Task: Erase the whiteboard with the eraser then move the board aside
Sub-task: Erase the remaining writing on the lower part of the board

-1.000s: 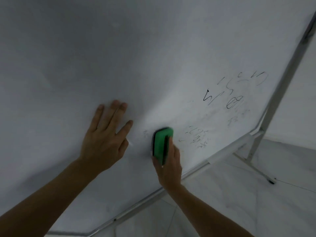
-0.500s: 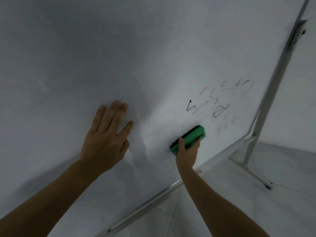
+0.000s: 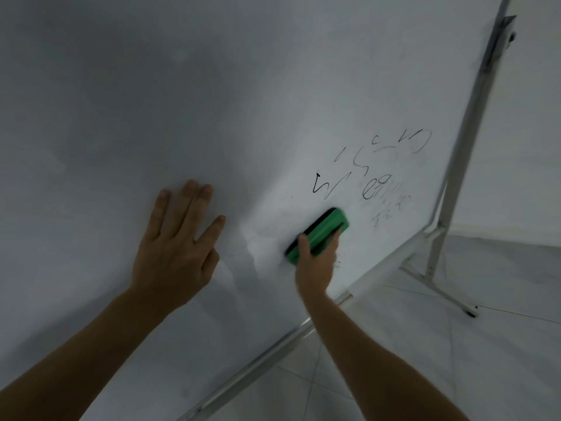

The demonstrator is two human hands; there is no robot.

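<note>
A large whiteboard fills most of the view, tilted in frame. Black marker scribbles sit near its lower right corner, some smeared and faint. My right hand grips a green eraser with a black felt face pressed against the board, just below and left of the scribbles. My left hand lies flat on the board to the left of the eraser, fingers spread, holding nothing.
The board's metal frame edge runs diagonally along the bottom. A metal stand leg rises on the right, with a foot on the pale tiled floor. A white wall lies beyond.
My right hand turned the eraser from upright to slanted and wiped it rightward over the lower faint scribbles, toward the remaining marks. My left hand stayed flat on the board.
</note>
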